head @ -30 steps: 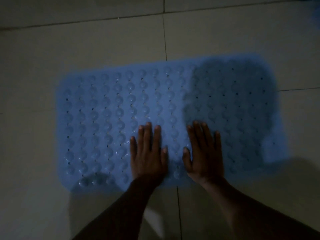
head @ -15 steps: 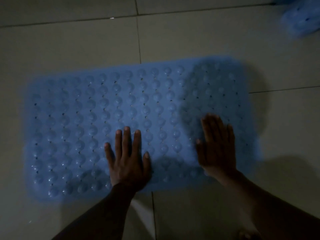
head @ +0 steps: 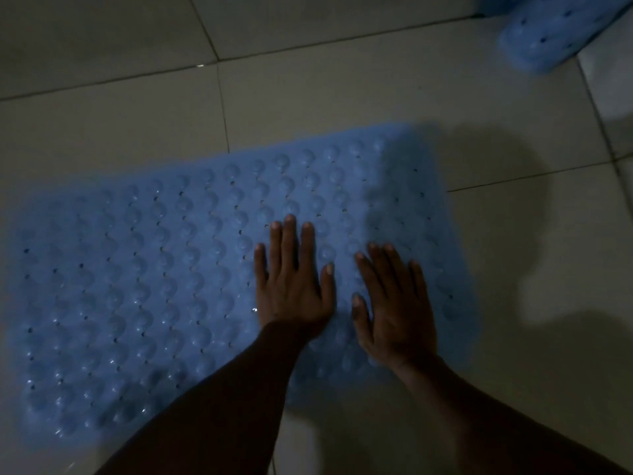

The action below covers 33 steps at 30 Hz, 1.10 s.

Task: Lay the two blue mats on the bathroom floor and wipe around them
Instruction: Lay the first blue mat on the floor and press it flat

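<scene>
Left hand [head: 294, 286] and right hand [head: 394, 310] pressed the mat [head: 137, 286], fingers straight, gripping nothing; 2nd mat [head: 555, 32] lay beyond, nearer the right.

Single head-worn wide-angle view, aimed forward and steeply down at the tiled floor [head: 102, 97] from close above, both forearms crossing the bottom edge of frame. Centred roughly on left hand [head: 291, 286] and right hand [head: 397, 313], flat on the spread blue mat [head: 137, 286] filling most of the frame. Clips a second blue mat [head: 548, 32] at the floor's far right, cut by the top right corner.
</scene>
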Each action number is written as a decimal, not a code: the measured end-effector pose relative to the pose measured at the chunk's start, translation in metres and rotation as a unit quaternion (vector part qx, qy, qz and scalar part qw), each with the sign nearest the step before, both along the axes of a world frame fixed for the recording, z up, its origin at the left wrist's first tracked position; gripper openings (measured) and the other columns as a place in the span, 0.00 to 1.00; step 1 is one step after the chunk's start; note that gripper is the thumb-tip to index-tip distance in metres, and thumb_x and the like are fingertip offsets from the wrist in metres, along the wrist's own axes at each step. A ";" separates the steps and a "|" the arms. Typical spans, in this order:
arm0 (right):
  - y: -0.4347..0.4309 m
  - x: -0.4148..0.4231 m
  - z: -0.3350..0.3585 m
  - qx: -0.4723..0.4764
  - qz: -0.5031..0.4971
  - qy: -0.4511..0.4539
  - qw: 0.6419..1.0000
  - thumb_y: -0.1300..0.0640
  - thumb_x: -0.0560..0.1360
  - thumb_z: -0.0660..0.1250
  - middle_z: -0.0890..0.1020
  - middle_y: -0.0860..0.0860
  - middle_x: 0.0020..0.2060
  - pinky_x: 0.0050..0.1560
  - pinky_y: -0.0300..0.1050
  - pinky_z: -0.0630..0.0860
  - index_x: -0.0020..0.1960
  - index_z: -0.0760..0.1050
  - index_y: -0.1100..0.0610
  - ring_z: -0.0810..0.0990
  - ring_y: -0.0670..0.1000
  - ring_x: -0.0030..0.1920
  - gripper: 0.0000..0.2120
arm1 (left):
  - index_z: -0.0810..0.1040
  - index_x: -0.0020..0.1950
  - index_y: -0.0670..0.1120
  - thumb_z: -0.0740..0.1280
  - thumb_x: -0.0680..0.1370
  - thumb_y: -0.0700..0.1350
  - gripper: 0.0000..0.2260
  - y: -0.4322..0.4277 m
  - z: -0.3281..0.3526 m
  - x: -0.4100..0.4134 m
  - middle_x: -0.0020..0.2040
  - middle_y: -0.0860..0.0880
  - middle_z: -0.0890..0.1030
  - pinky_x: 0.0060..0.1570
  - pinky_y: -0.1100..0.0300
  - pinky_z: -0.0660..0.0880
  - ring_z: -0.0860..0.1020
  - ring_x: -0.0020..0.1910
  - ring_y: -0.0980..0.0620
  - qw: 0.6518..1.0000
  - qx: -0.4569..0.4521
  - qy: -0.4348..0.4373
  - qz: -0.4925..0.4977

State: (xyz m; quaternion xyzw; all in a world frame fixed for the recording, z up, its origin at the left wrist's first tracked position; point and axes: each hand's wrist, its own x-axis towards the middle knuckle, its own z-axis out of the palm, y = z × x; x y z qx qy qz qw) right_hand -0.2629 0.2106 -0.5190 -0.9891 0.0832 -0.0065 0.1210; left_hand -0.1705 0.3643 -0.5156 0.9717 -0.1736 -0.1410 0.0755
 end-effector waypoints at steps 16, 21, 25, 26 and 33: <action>-0.075 0.046 -0.002 0.011 0.031 0.006 0.999 0.44 0.81 0.56 0.60 0.56 0.80 0.80 0.61 0.53 0.80 0.60 0.57 0.53 0.56 0.82 0.32 | 0.43 0.85 0.51 0.42 0.84 0.57 0.29 -0.002 -0.011 -0.003 0.85 0.45 0.40 0.80 0.41 0.42 0.38 0.83 0.45 1.000 0.018 -0.013 0.007; -0.077 0.049 0.000 0.020 0.027 0.030 0.999 0.38 0.79 0.57 0.58 0.55 0.81 0.80 0.60 0.49 0.81 0.57 0.57 0.50 0.55 0.82 0.37 | 0.43 0.85 0.51 0.44 0.84 0.57 0.29 -0.004 -0.009 -0.001 0.84 0.43 0.41 0.80 0.39 0.46 0.40 0.83 0.43 0.999 0.037 -0.010 0.005; -0.074 0.050 0.000 0.004 0.029 0.015 0.999 0.36 0.79 0.56 0.60 0.55 0.80 0.80 0.60 0.51 0.80 0.60 0.57 0.52 0.56 0.82 0.37 | 0.53 0.83 0.49 0.45 0.84 0.59 0.29 0.007 0.005 0.011 0.84 0.42 0.55 0.79 0.41 0.51 0.51 0.83 0.43 1.000 -0.001 -0.016 0.001; -0.074 0.049 -0.001 0.002 0.030 0.010 0.999 0.37 0.79 0.57 0.61 0.56 0.80 0.80 0.60 0.51 0.80 0.61 0.57 0.53 0.56 0.82 0.36 | 0.53 0.83 0.50 0.45 0.84 0.59 0.29 0.019 0.007 0.013 0.83 0.43 0.56 0.79 0.42 0.50 0.51 0.83 0.43 1.000 0.000 -0.022 0.000; -0.073 0.049 -0.002 -0.042 0.036 -0.007 0.998 0.39 0.79 0.57 0.62 0.57 0.79 0.79 0.62 0.55 0.79 0.63 0.59 0.56 0.58 0.81 0.35 | 0.40 0.84 0.54 0.48 0.82 0.61 0.32 0.073 -0.007 0.014 0.85 0.49 0.40 0.80 0.37 0.44 0.41 0.83 0.46 0.999 0.045 -0.009 0.014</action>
